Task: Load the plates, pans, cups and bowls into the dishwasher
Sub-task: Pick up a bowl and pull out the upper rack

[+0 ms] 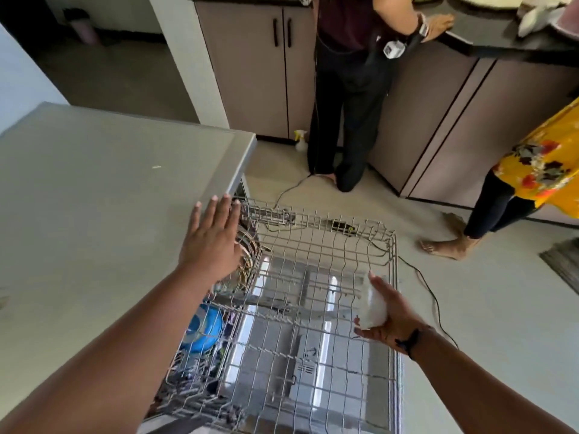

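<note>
Loading is under way: the right hand (393,321) hovers over the near right part of the pulled-out upper rack (316,245), its fingers (365,332) curled round a small clear cup (371,305), which seems tipped on its side. The left hand (213,239) is spread flat, fingers straight and holding nothing, over the rack's far left corner beside the edge of the grey worktop (109,189). The next move, as I judge it, calls for turning the cup mouth-down and seating it between the wire tines without letting it roll. The upper rack looks bare across its middle and right. Below it, on the left, the lower rack (194,371) holds a blue bowl (202,332) and darker items too crowded to name; farther along are what may be metal pans (249,255).
</note>
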